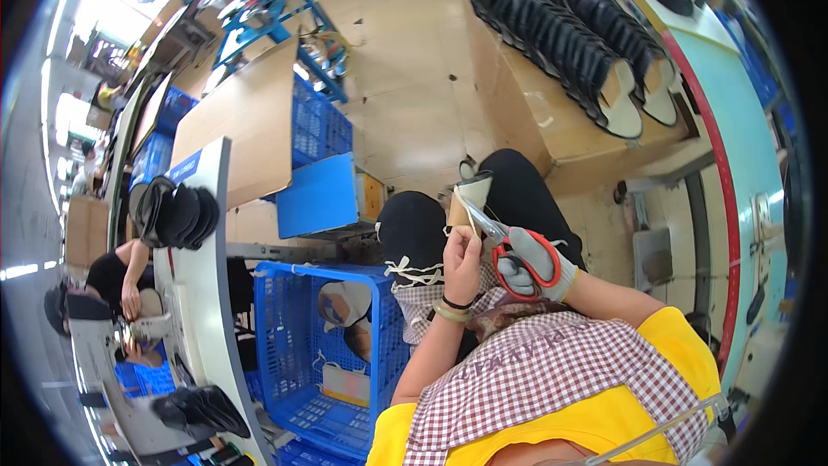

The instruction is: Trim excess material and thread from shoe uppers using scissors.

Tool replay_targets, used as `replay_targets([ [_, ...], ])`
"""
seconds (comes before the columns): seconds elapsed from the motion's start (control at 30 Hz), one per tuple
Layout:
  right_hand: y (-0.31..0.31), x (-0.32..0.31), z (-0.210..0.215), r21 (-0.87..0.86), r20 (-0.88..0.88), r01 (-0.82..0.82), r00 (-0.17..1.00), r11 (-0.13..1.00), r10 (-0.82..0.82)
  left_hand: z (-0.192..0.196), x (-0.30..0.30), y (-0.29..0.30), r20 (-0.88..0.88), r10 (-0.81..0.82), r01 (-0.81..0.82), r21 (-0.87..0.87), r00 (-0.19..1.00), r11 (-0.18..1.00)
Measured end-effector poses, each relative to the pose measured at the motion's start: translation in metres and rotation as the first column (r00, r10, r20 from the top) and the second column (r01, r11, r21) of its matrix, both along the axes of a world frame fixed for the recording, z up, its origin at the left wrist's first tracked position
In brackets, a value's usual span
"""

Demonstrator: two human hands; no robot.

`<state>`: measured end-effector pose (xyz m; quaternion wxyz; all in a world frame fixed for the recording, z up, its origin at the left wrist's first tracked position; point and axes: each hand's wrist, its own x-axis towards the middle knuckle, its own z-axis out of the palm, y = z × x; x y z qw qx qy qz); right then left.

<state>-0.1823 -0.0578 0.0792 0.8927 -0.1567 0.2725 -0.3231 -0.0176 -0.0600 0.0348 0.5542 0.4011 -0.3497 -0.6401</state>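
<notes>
In front of my lap, my bare left hand [463, 261] pinches the lower end of a shoe upper [473, 192] with a pale and tan inside and a dark edge at its far end. My right hand [543, 261], in a grey-white glove, is closed around the red-handled scissors [527, 295]. The metal blades point away from me to the upper left and meet the right side of the upper. Whether the blades are parted is too small to tell. A checked apron [526, 371] covers my front, its pale ties lying near my left knee.
A blue plastic basket [289, 354] with several shoe pieces stands at my left, beside a white table edge [211, 267]. Rows of black shoe uppers [552, 34] lie on a cardboard-covered stand at the far right. Another person [129, 280] works at a machine on the left.
</notes>
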Motion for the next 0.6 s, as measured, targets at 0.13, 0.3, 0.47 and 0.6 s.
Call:
replay_targets([
  [0.13, 0.023, -0.015, 0.012, 0.078, -0.079, 0.161, 0.985, 0.984, -0.154, -0.003, -0.021, 0.013, -0.082, -0.208, 0.209, 0.007, 0.975, 0.978],
  [0.3, 0.007, -0.044, -0.008, 0.286, 0.043, 0.404, 0.9, 0.869, -0.433, -0.017, -0.031, 0.027, 0.012, -0.492, 0.492, -0.078, 0.87, 0.867],
  [0.47, 0.009, -0.053, -0.01, 0.258, -0.01, 0.396, 0.913, 0.881, -0.407, -0.012, -0.016, 0.03, 0.089, -0.399, 0.405, -0.056, 0.913, 0.913],
  [0.6, 0.009, -0.064, -0.012, 0.17, -0.116, 0.422, 0.906, 0.891, -0.407, 0.025, 0.049, 0.007, 0.374, 0.003, 0.041, -0.11, 0.927, 0.993],
])
